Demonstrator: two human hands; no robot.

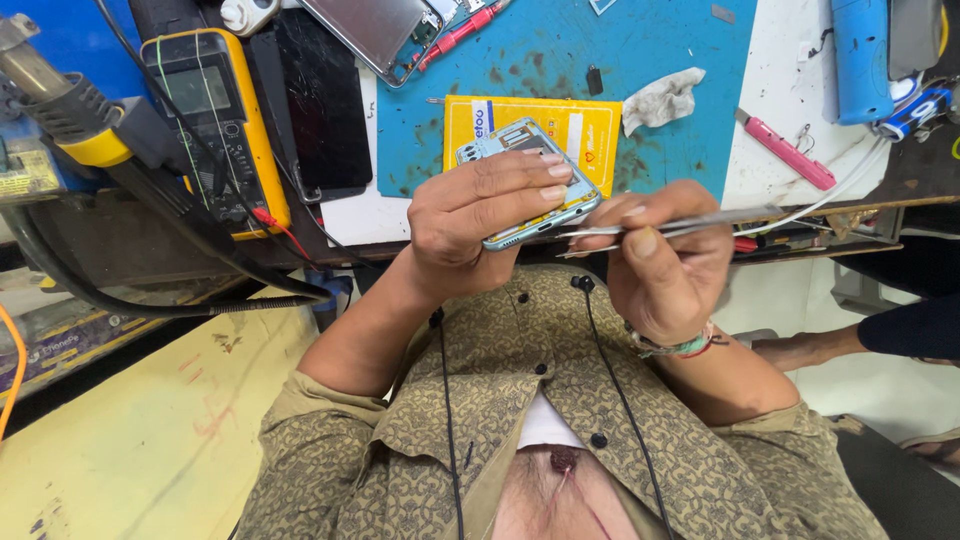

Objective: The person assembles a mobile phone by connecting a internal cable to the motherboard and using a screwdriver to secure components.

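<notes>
A light blue, rectangular smartphone (pixel 530 185) with its back opened is held up above the near edge of the workbench, in front of the person's chest. It is clasped in the left hand (pixel 475 220), whose fingers (pixel 520 175) are wrapped across its upper face while the thumb is hidden beneath. The phone's lower edge is tilted towards the right hand (pixel 665 265). A pair of slim silver metal tweezers (pixel 665 225) is pinched firmly between the thumb and fingers of that hand, and the tips are brought to the lower edge of the phone; whether they touch it cannot be told. A band of coloured beads and thread (pixel 680 345) is worn on the right wrist.

Just behind the gripped phone, a flat yellow cardboard package (pixel 585 130) is laid on a stained blue work mat (pixel 560 50). Beside it, to the right, a crumpled white cloth (pixel 660 100) is seen, and farther right a pink-handled tool (pixel 785 150) is set on the white surface. To the left of the grip, a yellow and grey digital multimeter (pixel 215 110) is placed next to a black rectangular panel (pixel 320 100). A dismantled silver phone frame (pixel 375 30) is lying at the far edge of the mat. Another person's dark-sleeved arm (pixel 880 335) is visible low to the right.
</notes>
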